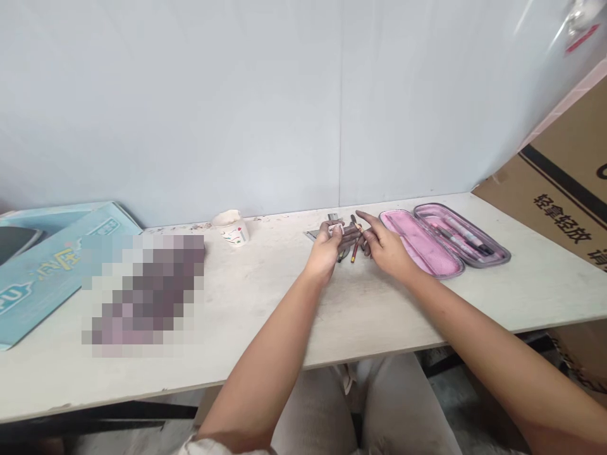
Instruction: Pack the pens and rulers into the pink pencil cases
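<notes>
My left hand [325, 249] is closed around a small whitish item [336, 228] that I cannot make out clearly. Close by on its right, my right hand [385, 245] has its index finger stretched out, while a thin pencil [359, 227] lies between its fingers and thumb. A dark red pencil [354, 254] and several other dark pencils or pens lie on the table under and between the hands, partly hidden. Left of them shows the corner of a clear set square or ruler [310, 234]. An unzipped pink pencil case [420, 249] lies open beside my right hand, with pens in its far half.
A paper cup [234, 229] stands near the wall on the pale table [265, 303]. To the left lie a blurred-out dark purple object [152, 291] and a blue printed board or box [52, 268]. A large cardboard box [557, 183] leans at the right end.
</notes>
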A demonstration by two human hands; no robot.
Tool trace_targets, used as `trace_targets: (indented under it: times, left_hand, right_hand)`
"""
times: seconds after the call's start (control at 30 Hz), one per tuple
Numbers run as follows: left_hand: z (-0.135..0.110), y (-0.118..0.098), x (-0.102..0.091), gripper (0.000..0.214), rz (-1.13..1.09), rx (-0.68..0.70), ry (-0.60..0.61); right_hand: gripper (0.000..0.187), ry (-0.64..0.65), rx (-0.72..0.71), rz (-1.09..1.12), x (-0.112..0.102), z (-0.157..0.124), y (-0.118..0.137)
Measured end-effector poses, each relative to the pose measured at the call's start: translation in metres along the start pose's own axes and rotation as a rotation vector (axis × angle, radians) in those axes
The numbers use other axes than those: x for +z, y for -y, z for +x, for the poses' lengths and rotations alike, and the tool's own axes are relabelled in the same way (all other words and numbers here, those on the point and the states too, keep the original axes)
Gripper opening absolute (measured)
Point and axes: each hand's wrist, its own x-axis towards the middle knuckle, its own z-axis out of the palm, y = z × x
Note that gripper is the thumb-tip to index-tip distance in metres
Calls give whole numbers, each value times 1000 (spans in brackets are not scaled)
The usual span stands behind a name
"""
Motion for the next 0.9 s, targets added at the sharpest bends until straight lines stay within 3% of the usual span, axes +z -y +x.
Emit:
trace_targets:
  times: [0.17,0.27,0.47,0.57,0.67,0.77,0.9]
  left_hand:
    - [-2,0,2,17,25,1,38]
    - [-2,2,3,20,89,-4,72]
    - [-4,5,7,28,322,-21,150]
    - [-3,6,9,29,401,-22,185]
    - [-3,8,12,30,432,-15,195]
    - [-5,6,12,31,456,-3,195]
    - [-11,-6,0,27,517,34,167]
  right_hand:
    - [42,19,-20,-34,-5,-2,-2]
    - [44,-52,28,-46,-19,-3,-7]
    - [34,-241,219,-514,-82,-18,-49]
    - [34,-233,374,-741,-115,-32,-75]
    - [36,-129,446,-858,-135,-43,-94]
    - [36,-48,427,-911,-140,-45,-101]
    - [35,-48,298,-883,-127,-31,-91]
